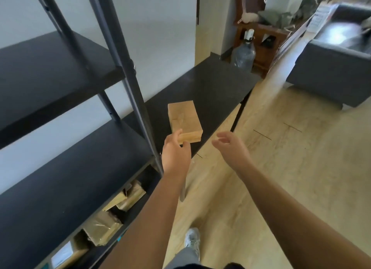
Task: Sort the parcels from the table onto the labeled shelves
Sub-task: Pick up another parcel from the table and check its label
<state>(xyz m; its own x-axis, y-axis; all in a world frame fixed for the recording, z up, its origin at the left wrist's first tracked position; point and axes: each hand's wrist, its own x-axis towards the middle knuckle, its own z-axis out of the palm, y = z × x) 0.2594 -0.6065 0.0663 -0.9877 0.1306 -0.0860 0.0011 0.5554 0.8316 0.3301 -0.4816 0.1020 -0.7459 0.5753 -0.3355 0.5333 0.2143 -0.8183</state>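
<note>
A brown paper-wrapped parcel (184, 120) lies on the black table (216, 84), near its front edge. My left hand (175, 150) grips the parcel's near left corner, thumb on top. To the right, over the table's edge, my right hand (230, 146) hovers with fingers apart and holds nothing. The black shelf unit (60, 192) stands at the left. Its two upper shelves are bare. Several wrapped parcels (104, 226) lie on a lower shelf.
A shelf post (128, 76) rises just left of the parcel. A large water bottle (244, 55) and a wooden cabinet (263, 41) stand beyond the table's far end. A grey sofa (331, 72) sits at the right across open wood floor (281, 168). My shoe (192, 241) shows below.
</note>
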